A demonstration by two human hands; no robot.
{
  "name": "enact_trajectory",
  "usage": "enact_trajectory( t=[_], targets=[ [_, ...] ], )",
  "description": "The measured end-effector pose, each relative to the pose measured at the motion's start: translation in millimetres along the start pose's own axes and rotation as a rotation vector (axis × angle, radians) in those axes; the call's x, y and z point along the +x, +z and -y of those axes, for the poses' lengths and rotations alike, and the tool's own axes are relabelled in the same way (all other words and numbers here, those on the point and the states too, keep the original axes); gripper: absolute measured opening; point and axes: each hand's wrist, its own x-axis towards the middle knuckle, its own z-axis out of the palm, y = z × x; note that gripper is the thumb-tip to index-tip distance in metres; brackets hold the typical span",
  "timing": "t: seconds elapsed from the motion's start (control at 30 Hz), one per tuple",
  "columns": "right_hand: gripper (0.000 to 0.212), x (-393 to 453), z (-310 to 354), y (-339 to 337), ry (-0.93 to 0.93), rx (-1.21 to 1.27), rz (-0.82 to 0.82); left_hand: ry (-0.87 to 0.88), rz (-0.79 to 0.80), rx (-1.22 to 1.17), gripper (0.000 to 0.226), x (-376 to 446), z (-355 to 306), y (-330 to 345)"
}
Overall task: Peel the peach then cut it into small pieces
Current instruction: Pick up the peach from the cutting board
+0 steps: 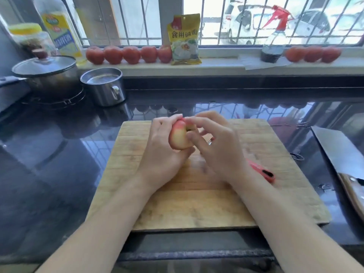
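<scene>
A lidded pot [47, 75] and a steel cup [103, 86] are being kept at the left of the dark counter [49, 164]. Tomatoes [128, 54], a yellow bag [185, 39] and a spray bottle [273, 44] are being lined up on the windowsill [216, 66].

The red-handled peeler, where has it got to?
In the head view, the red-handled peeler lies on the wooden cutting board, toward its right side, partly hidden under the right hand.
</scene>
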Motion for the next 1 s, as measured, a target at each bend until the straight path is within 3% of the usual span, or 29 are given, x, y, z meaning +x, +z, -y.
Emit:
enact_trajectory(
  t=[0.17, 0.27, 0.47, 0.63, 0.73, 0.9, 1.0],
  targets=[
    [0.031, -9, -9, 11, -0.043, 0.004, 0.049, -0.01, -0.055, -0.03, 0.07, -2, 8, -4],
    [0.022, -11, -7, 13, -0.025, 0.067, 0.009, -0.028, -0.079, -0.065, 0.068, -4, 7, -4],
    [0.014, -5, -2, -1, 0.327, 0.413, 0.128, -0.082, 0.061, -0.115, 0.063, -4, 6, -11],
    [0.013, -5, 5, -11, 0.336, 0.481, 0.152, -0.053, 0.087, -0.095, 0.072, -6, 2, -10],
    [0.013, -6, 3, -9, 0.313, 0.431, 0.11, -0.062, 0.108, -0.126, 0.075, -6, 2, -10],
    [0.01, -10, 2, 8, -0.045, -0.075, -0.028, -0.075, 0.113, -0.172, 0.074, -7, -3, -10],
    [0.018, -7, 8, 14, 0.081, -0.035, -0.032, -0.067, 0.133, -0.178, 0.074, -8, -4, -8]
  ],
)
